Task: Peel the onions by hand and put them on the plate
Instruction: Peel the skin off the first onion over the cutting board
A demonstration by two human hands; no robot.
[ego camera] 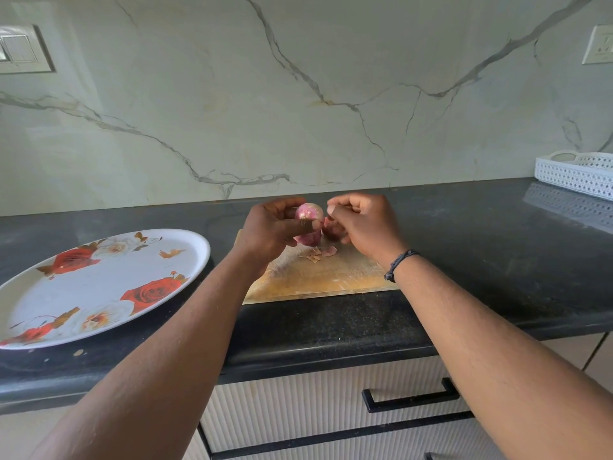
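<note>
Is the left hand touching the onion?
Touching. The head view shows the left hand gripping the onion, its thumb pressed across the front.

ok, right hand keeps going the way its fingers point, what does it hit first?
Likely the onion held by the left hand: the right hand points leftward at it, fingertips about touching. Depth unclear.

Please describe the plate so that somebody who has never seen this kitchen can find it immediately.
Look at the black counter below the marble wall. On its left part, left of the wooden board, lies the plate. It is large, oval and white with red roses, and nothing lies on it.
</note>
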